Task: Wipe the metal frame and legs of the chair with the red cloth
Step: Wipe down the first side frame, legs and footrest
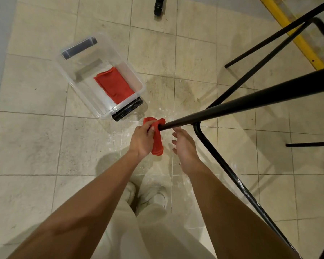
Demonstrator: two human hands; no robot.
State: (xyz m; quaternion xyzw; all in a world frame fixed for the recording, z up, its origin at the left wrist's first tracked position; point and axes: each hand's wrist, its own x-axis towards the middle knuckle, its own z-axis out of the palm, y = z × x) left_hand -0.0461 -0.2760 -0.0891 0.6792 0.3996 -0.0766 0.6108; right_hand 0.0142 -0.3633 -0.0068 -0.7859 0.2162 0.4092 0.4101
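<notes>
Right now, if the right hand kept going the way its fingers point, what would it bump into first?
Most likely the black chair leg just above the right hand's fingertips, close to where the left hand holds the red cloth around its tip. Depth is hard to judge, so it might pass underneath.

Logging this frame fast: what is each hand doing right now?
Left hand: closed on the red cloth, at the tip of the chair leg.
Right hand: open, fingers spread, holding nothing.

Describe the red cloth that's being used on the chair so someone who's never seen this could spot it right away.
Find the long black chair leg slanting across the tiled floor. At its tip, the left hand grips a crumpled red cloth with one end hanging. The other red cloth lies folded inside the clear plastic bin.
</notes>
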